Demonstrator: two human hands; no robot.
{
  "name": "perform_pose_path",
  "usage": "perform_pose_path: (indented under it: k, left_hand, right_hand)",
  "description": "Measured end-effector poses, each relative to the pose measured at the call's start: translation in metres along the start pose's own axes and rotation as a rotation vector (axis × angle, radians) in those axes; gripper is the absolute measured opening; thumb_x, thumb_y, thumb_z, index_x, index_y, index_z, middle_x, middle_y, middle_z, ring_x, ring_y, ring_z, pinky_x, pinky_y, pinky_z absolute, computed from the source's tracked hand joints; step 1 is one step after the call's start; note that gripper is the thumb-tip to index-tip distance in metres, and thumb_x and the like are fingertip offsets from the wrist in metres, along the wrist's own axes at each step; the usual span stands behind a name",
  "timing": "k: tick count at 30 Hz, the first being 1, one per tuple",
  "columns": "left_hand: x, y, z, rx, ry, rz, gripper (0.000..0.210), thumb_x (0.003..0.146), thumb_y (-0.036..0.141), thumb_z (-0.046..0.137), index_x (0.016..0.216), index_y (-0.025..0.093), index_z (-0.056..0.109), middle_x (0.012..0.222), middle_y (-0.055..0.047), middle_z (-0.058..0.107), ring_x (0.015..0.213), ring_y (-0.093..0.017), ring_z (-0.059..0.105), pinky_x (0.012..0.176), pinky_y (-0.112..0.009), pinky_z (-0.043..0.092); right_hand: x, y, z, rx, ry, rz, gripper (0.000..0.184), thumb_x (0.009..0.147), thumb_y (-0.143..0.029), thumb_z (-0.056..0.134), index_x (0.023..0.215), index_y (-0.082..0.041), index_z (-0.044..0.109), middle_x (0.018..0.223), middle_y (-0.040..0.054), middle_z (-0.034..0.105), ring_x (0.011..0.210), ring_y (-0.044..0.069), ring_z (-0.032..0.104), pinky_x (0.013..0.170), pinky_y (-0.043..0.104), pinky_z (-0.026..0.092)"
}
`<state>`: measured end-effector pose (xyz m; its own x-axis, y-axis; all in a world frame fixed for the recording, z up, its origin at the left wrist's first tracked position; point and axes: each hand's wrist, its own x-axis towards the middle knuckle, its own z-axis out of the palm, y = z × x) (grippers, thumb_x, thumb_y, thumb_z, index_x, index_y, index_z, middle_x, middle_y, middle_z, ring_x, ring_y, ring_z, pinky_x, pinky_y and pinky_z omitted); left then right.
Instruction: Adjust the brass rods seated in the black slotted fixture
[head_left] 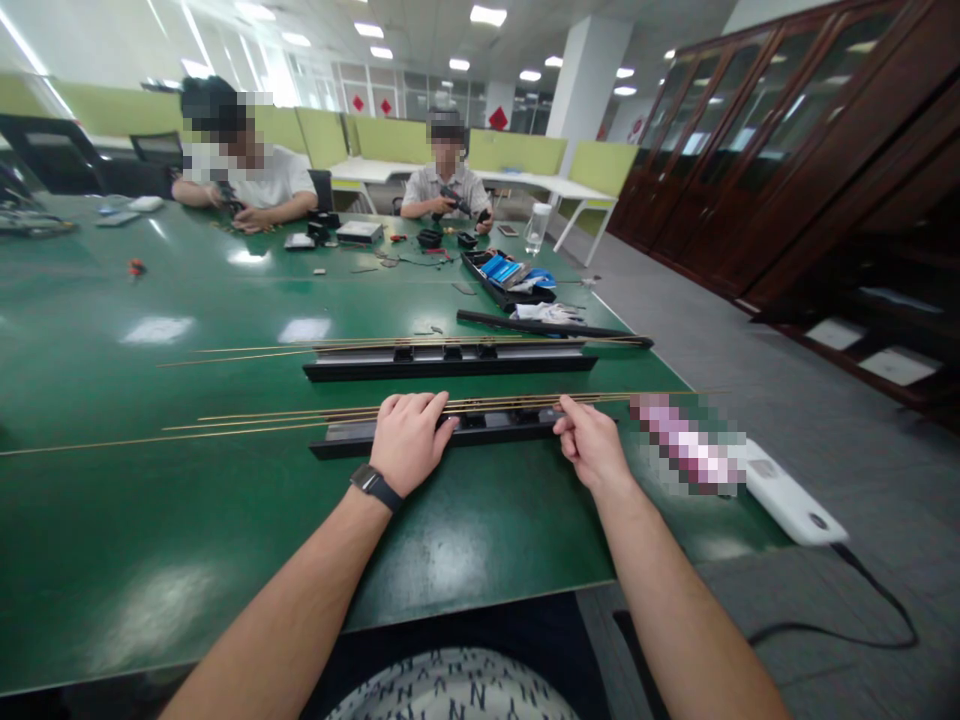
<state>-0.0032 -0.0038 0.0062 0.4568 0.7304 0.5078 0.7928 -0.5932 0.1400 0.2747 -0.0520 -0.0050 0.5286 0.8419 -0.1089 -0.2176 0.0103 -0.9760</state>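
A long black rail [495, 437] with a grey channel and dark fittings lies crosswise on the green table in front of me. Several thin brass-coloured rods [262, 416] run along its top and stick out far past its left end. My left hand [411, 440], wearing a dark watch, lies over the rail and rods, its thumb on the near side; its fingertips are partly hidden. Toward the rail's right end, my right hand [589, 440] has its fingers curled, with thumb and index finger pinched at the rods.
Behind lies a second black rail [450, 370] with similar rods. A black strip [555, 329], gloves [547, 314] and a black tray [517, 297] lie farther back. At right are a blurred pink object [686, 445] and a white corded device [791, 495]. Two people sit across the table.
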Motion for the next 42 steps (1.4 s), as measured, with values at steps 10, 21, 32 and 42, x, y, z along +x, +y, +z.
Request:
perform_pose_path:
  k: [10,21,32,42]
  left_hand:
    - [0.0002,0.0001,0.0002,0.003,-0.005,-0.002,0.037,0.102,0.043,0.052,0.128,0.022,0.065,0.118,-0.011,0.074,0.107,-0.03,0.065,0.099,-0.047,0.04]
    - [0.0,-0.0001,-0.0004,0.011,0.0,0.002,0.037,0.101,0.043,0.053,0.128,0.022,0.066,0.117,-0.011,0.074,0.107,-0.029,0.066,0.099,-0.048,0.041]
    - [0.0002,-0.0003,0.0001,0.015,0.0,0.006,0.036,0.101,0.043,0.053,0.127,0.022,0.065,0.117,-0.011,0.074,0.107,-0.029,0.066,0.098,-0.047,0.04]
    - [0.0,-0.0004,0.0006,0.013,0.005,0.008,0.036,0.101,0.042,0.052,0.128,0.021,0.065,0.117,-0.011,0.074,0.108,-0.029,0.065,0.098,-0.047,0.041]
  right_hand:
    - [-0.0004,-0.0012,-0.0002,0.027,0.036,-0.001,0.039,0.074,-0.05,0.083,0.081,-0.016,0.065,0.051,-0.0023,0.061,0.027,0.006,0.037,0.025,0.017,0.019]
    - [0.0013,-0.0005,-0.0001,0.075,0.075,-0.002,0.037,0.072,-0.048,0.084,0.078,-0.017,0.065,0.049,-0.0042,0.058,0.026,0.005,0.036,0.024,0.017,0.019]
    - [0.0008,-0.0003,0.0002,0.042,0.045,-0.008,0.036,0.072,-0.046,0.084,0.079,-0.015,0.067,0.05,-0.0028,0.06,0.027,0.005,0.037,0.025,0.017,0.019]
    - [0.0007,0.0002,0.0,0.02,0.033,0.007,0.039,0.073,-0.05,0.084,0.08,-0.016,0.065,0.051,-0.0014,0.062,0.027,0.006,0.038,0.025,0.017,0.018]
